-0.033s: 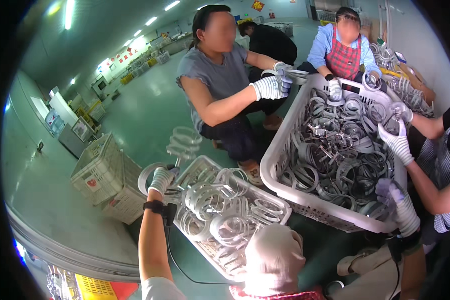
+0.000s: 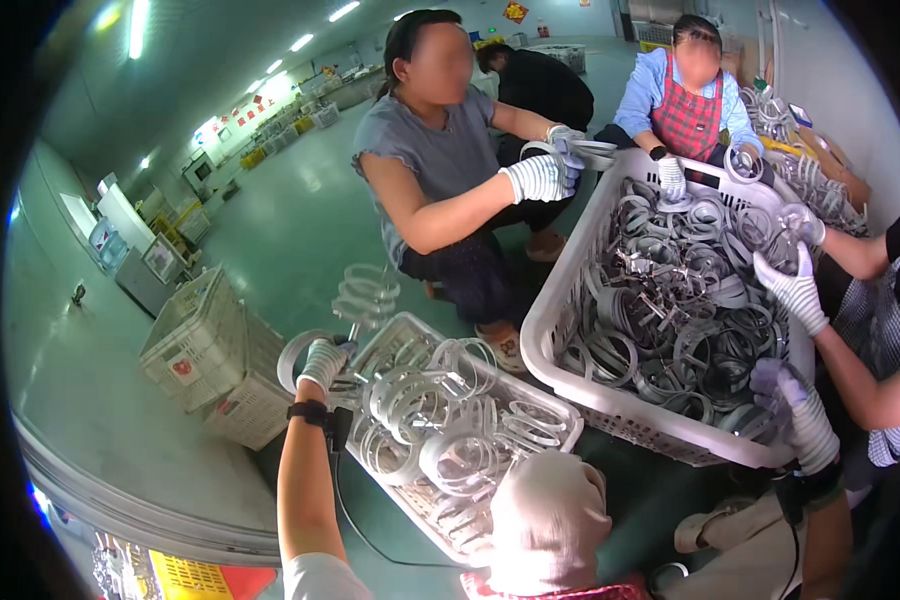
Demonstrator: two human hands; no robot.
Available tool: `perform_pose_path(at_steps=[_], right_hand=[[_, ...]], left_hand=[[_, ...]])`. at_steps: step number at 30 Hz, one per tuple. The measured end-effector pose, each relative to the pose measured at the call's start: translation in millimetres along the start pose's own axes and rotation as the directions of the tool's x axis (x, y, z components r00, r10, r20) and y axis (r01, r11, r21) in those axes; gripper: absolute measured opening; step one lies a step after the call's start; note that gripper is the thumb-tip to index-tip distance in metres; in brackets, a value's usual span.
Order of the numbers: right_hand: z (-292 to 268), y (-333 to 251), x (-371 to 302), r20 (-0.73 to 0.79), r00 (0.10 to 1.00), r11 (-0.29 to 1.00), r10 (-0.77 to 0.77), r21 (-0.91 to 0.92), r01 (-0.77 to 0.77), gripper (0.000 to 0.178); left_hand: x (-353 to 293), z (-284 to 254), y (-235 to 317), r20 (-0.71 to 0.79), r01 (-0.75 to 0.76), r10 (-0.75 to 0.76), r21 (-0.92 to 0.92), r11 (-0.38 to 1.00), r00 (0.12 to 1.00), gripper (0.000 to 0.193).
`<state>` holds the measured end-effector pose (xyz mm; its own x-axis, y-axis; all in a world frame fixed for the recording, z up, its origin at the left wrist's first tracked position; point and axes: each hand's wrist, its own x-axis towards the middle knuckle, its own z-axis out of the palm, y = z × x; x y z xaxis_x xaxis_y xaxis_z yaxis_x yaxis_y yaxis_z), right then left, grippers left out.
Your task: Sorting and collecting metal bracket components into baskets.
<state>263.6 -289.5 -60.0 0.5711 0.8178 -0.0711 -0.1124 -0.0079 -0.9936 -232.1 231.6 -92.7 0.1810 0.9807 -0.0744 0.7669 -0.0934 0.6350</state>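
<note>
Plainly, the left forearm [image 2: 308, 480] stretches away from the near edge at left, its striped white-gloved left hand [image 2: 324, 364] curled round a grey, flat-banded, metallic-looking ring [image 2: 287, 362] beside the far left of the smaller white plastic basket [image 2: 577, 425], while the right forearm [image 2: 828, 540] rises at near right, its gloved right hand [image 2: 806, 420] bent upward, grip impossible to tell. Rightward, a large white perforated plastic basket [image 2: 539, 345] holds heaped grey rings [image 2: 660, 290]; a beige cloth cap [image 2: 548, 505] hides part of the smaller basket's near right edge.
</note>
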Motion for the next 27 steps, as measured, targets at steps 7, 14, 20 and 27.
perform_pose_path(at_steps=[7, 14, 20, 27], right_hand=[[27, -8, 12, -0.03, 0.996, 0.996, 0.084, -0.038, -0.085, 0.039], [28, -10, 10, -0.039, 0.995, 0.996, 0.089, -0.02, -0.09, 0.036], [16, -14, 9, -0.036, 0.997, 0.992, 0.072, -0.099, -0.075, 0.046], [-3, -13, 17, 0.05, 0.998, 0.991, -0.04, 0.129, 0.034, 0.047]], left_hand=[[53, 52, -69, -0.016, 0.285, -0.286, 0.133, 0.949, 0.958, 0.022], [39, 39, -60, 0.217, 0.075, -0.187, 0.44, 0.895, 0.958, 0.015], [20, 12, -63, 0.146, 0.021, -0.02, -0.006, 1.0, 0.989, 0.02], [-102, -20, 142, -0.234, -0.278, 0.181, -0.498, 0.822, 0.955, 0.044]])
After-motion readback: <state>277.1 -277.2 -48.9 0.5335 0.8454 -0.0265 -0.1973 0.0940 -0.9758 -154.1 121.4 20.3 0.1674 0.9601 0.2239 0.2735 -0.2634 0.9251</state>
